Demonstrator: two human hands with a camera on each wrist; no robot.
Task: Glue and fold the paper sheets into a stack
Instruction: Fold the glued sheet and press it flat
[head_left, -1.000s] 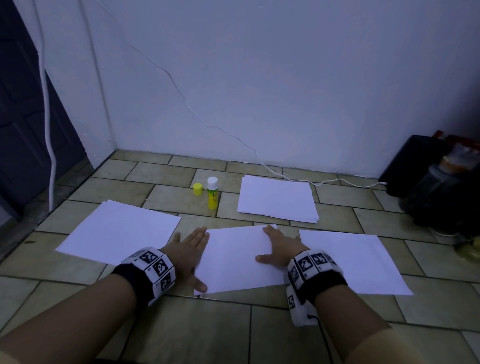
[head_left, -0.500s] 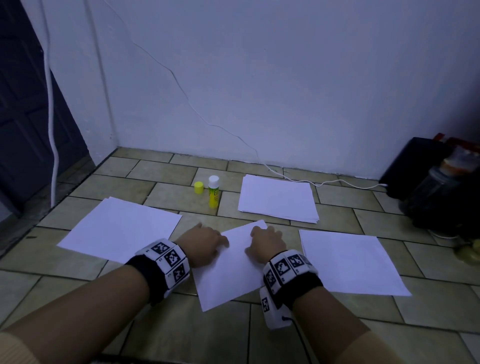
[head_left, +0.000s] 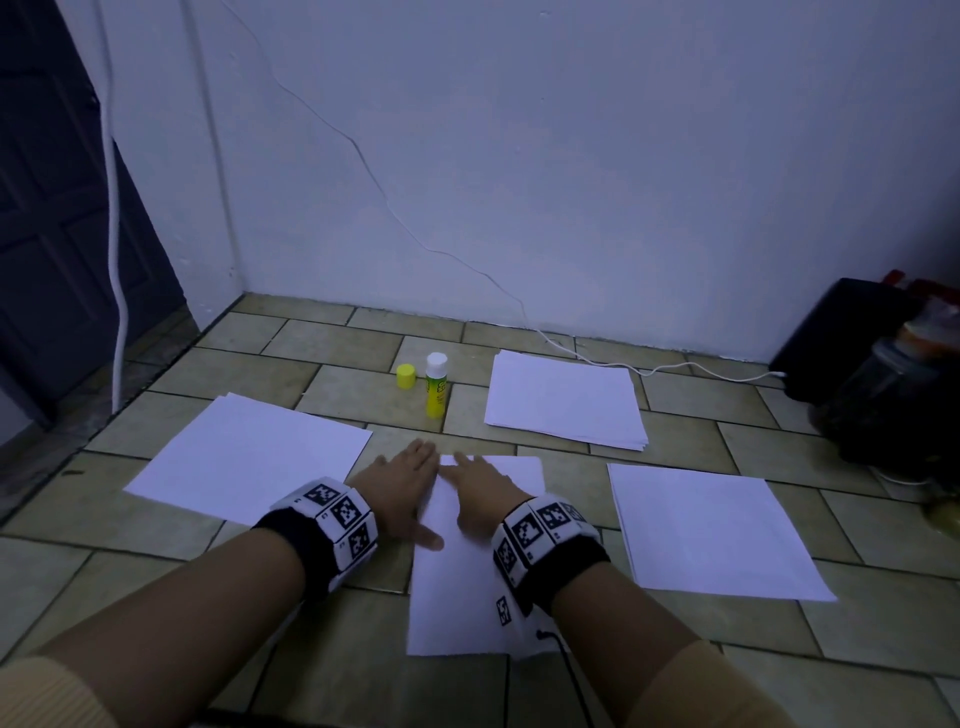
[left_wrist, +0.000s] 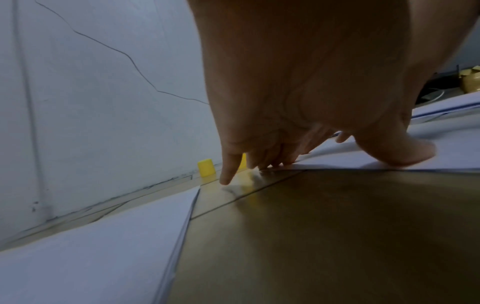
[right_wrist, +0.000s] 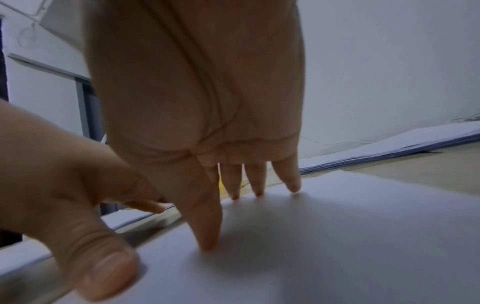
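I have both hands flat on the folded sheet, which lies on the floor tiles straight ahead, between two other sheets. My left hand lies with fingers straight along its left edge, thumb on the paper. My right hand presses down on top with spread fingertips; neither hand is pinching anything. The left sheet and right sheet lie apart from it. Farther off, the glue stick stands upright, its yellow cap just beside it, and the paper stack sits to their right.
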